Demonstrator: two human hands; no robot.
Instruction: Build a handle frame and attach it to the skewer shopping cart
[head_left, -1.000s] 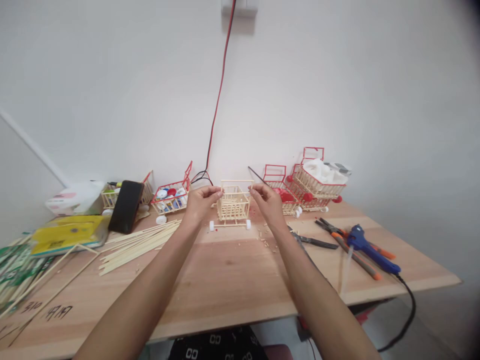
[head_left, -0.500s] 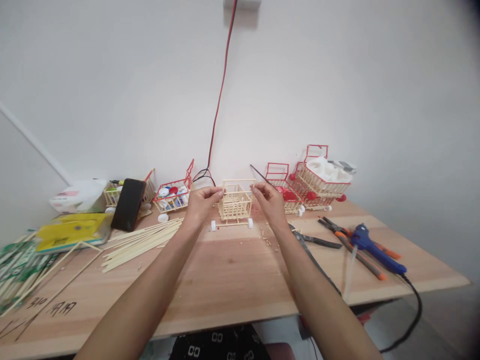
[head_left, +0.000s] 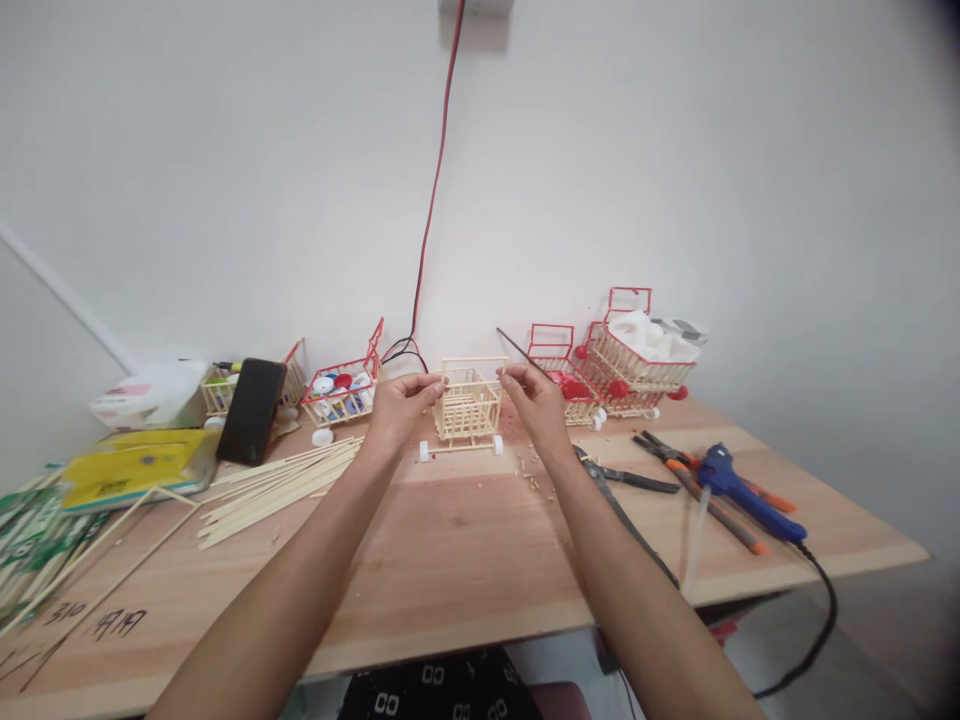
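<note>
Item, as I see it from my remote station: one small unpainted stick cart [head_left: 469, 405], standing upright on the far middle of the worktop [head_left: 465, 560].

- Build: pale bamboo-coloured sticks glued into an open lattice basket, with slatted sides and a bare top rail raised at the back. No paint on it.
- Wheels: two small white discs at its near base, both resting on the wood.
- Left hand [head_left: 397, 405]: its grip is pinched at the cart's left upper rail, thumb and fingertips meeting there. Whether a loose stick sits in the pinch I cannot tell.
- Right hand [head_left: 534, 400]: its grip is clenched on a thin dark stick [head_left: 514, 350], which slants up and to the left from the fingers. The hand is just beside the cart's right upper edge.

Surroundings:
- Left of the cart: a loose spread of long bamboo sticks [head_left: 277, 485] lying flat.
- Far left: a red-framed cart [head_left: 341, 390] filled with bottle caps, and a black phone [head_left: 251, 410] leaning upright.
- Far right: finished red-trimmed carts [head_left: 615, 370], close together.
- Right, near edge: dark pliers [head_left: 622, 480] and a blue glue gun [head_left: 746, 495], lying well apart from the cart.
- Small stick offcuts [head_left: 529, 475] are scattered just near the right wrist.
</note>
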